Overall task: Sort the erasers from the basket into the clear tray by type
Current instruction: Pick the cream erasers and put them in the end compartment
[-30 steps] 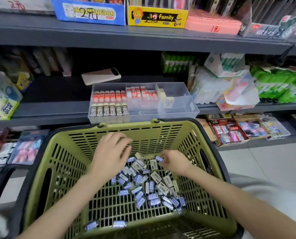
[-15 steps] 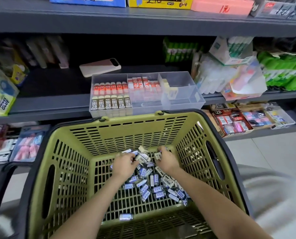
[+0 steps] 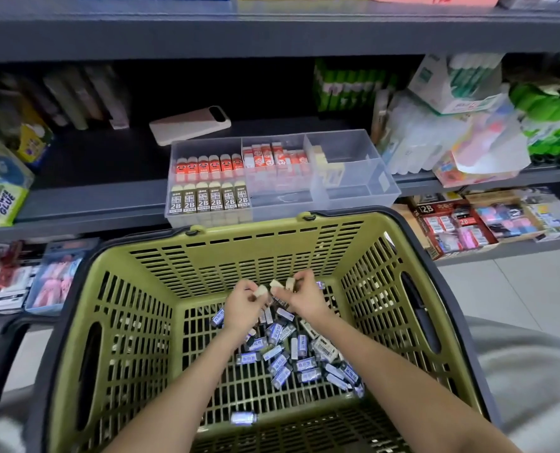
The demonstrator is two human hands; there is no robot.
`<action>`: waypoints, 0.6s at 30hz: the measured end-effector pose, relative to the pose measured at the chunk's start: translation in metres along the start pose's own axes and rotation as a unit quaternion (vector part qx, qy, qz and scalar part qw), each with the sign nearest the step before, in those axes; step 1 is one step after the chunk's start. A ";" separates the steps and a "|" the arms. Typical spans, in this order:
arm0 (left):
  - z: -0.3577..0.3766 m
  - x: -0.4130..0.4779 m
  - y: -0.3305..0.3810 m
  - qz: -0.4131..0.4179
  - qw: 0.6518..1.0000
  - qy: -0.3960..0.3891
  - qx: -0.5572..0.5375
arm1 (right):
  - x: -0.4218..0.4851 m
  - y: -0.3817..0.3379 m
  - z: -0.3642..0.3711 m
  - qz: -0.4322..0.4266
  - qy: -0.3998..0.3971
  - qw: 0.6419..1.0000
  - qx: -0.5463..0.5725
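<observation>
Inside basket (image 3: 134, 322), both hands (image 3: 242, 305) pinch erasers (image 3: 261, 290).

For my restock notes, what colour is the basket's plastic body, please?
Olive green basket with a black rim, shown in the head view.

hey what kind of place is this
Most likely a stationery shop aisle: grey shelves stocked with packaged goods, boxed 2B erasers on display, and a green shopping basket in front.

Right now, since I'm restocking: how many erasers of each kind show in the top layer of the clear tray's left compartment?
Red-sleeved erasers: 6
Brown 2B erasers: 6
Total: 12
</observation>
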State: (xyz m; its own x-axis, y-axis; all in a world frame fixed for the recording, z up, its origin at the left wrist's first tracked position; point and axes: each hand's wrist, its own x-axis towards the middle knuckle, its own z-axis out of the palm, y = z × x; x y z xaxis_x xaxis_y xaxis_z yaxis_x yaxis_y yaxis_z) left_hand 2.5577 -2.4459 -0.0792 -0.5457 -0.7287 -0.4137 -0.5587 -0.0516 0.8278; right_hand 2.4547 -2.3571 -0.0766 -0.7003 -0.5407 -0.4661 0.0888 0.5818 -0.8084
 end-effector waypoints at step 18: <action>-0.021 -0.016 0.043 -0.322 0.801 -0.180 -0.470 | -0.055 -0.048 -0.022 -0.182 -0.131 0.968 -0.110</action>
State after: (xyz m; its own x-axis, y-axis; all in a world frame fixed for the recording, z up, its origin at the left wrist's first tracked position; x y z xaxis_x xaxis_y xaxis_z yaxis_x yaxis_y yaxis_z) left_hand 2.5555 -2.4507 -0.0286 -0.5727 -0.1074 -0.8127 -0.1716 -0.9537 0.2470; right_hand 2.4734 -2.3414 -0.0039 -0.4512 -0.8530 -0.2623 -0.3037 0.4231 -0.8537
